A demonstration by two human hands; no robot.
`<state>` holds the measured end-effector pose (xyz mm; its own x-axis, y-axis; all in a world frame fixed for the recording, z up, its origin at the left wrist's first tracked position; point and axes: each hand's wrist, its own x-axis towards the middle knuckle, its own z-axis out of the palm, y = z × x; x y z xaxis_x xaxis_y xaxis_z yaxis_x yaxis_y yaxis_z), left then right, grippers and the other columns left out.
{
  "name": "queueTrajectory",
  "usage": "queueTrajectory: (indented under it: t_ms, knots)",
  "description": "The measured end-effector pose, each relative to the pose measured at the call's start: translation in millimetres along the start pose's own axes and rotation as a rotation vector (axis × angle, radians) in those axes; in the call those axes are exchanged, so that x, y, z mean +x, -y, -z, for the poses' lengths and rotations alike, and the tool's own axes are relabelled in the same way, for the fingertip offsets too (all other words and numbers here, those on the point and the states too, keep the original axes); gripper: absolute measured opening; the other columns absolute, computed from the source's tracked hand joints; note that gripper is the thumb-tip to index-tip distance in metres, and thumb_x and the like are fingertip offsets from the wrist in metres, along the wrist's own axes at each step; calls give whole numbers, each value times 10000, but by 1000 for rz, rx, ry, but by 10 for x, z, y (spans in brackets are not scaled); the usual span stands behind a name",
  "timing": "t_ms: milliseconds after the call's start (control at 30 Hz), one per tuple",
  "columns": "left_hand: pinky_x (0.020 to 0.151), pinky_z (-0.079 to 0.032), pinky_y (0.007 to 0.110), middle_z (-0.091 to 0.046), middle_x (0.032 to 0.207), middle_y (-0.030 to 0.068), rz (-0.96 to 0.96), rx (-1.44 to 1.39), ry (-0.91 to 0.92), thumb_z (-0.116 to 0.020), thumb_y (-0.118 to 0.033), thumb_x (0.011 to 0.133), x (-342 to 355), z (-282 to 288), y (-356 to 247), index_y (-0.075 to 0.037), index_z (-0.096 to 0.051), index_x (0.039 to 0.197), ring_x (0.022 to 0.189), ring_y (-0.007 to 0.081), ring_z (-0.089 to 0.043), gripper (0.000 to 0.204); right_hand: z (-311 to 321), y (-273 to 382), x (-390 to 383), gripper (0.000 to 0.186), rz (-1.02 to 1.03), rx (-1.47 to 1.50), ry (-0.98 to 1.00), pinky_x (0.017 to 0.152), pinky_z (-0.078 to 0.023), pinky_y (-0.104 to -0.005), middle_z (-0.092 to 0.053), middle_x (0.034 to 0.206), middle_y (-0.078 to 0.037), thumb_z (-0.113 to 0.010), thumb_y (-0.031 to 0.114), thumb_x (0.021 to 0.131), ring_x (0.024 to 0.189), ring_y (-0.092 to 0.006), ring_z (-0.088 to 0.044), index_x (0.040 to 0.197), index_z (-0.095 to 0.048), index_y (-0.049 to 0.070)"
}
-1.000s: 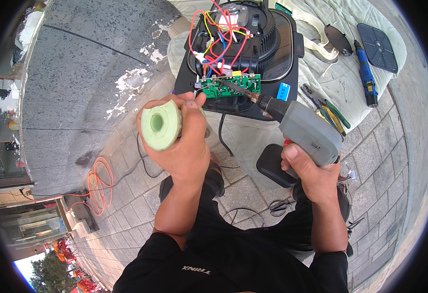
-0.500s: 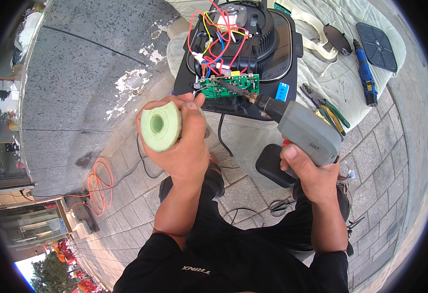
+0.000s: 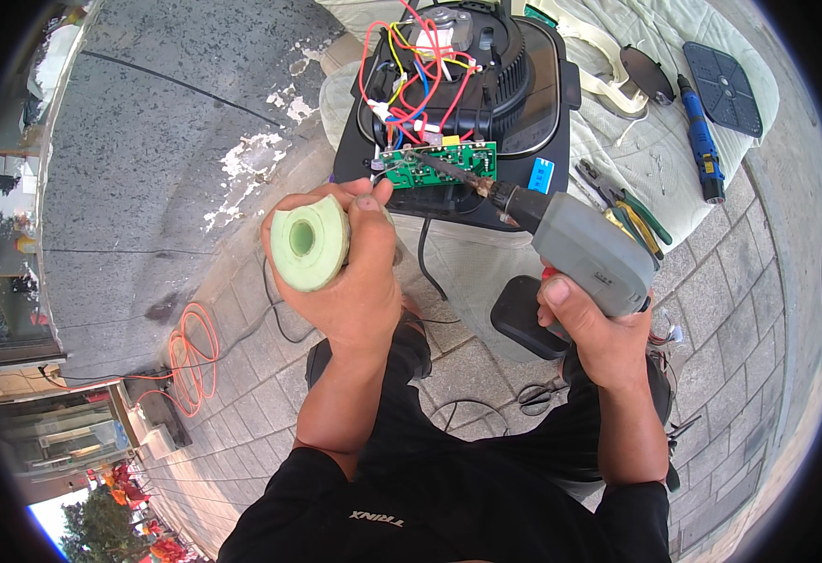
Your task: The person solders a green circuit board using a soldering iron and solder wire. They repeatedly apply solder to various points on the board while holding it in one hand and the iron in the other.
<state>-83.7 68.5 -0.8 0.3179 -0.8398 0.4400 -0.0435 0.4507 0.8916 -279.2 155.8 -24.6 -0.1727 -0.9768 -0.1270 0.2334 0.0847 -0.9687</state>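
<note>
My left hand [image 3: 362, 296] is closed round a pale green spool [image 3: 284, 251] with a hollow core. Its thumb and index fingertips meet by the lower left edge of a green circuit board [image 3: 444, 176], where a thin pale strand seems to reach the board. My right hand [image 3: 608, 342] grips a grey cordless soldering iron [image 3: 591, 251] with a black battery base [image 3: 528, 317]. The iron's long dark tip lies over the board's left part; contact is hard to tell. Behind the board sits an opened black appliance [image 3: 514, 94] with red, yellow and blue wires [image 3: 420, 80] on top.
Right of the appliance, a pale quilted cloth [image 3: 655, 178] bears a blue pen-shaped power tool [image 3: 701, 141], pliers [image 3: 641, 220], a black perforated plate [image 3: 722, 89] and a cream frame [image 3: 608, 80]. Scissors [image 3: 535, 400] lie on the paving between my legs. An orange cable [image 3: 190, 357] coils at left.
Almost nothing differs. The appliance, the board and the soldering iron appear shifted very slightly left; both hands keep their hold.
</note>
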Motion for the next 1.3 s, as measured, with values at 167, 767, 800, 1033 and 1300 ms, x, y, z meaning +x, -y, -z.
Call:
queueTrajectory:
  t_ms: [167, 767, 800, 1033, 1300]
  knots:
    - [883, -631, 465, -572, 1020, 135, 2, 13, -1, -604, 115, 909, -5, -4, 2, 27, -469, 1196, 1010, 249, -635, 329, -2, 10, 3, 341, -15, 32, 2, 650, -531, -277, -685, 913, -62, -799, 155, 885, 743, -126, -636, 1141, -669, -28]
    - [897, -622, 495, -578, 1040, 134, -2, -26, 12, -597, 142, 909, -17, 7, 13, -7, -481, 1213, 1022, 257, -639, 358, 18, 68, -32, 338, -66, -3, 9, 794, -518, -260, -716, 966, -20, -821, 159, 879, 864, -88, -627, 1141, -705, -20]
    - [898, -622, 494, -578, 1041, 134, -1, -25, 12, -597, 142, 909, -16, 9, 12, -7, -481, 1213, 1021, 257, -640, 358, 15, 71, -37, 340, -66, -7, 11, 796, -518, -261, -717, 968, -22, -821, 161, 878, 866, -88, -628, 1141, -705, -21]
    - [885, -632, 452, -588, 974, 129, 22, -38, -34, -626, 162, 857, 1, -40, -35, 28, -461, 1125, 983, 229, -651, 342, -31, 36, -31, 326, 23, -40, -33, 602, -522, -263, -683, 851, -68, -802, 148, 871, 676, -128, -645, 1105, -666, -35]
    - [875, -641, 430, -593, 945, 127, 24, -47, -55, -641, 175, 829, 11, -53, -33, 48, -451, 1090, 964, 216, -661, 347, -41, 49, -19, 335, 22, -43, -24, 605, -519, -260, -686, 853, -63, -799, 159, 876, 672, -123, -641, 1122, -668, -26]
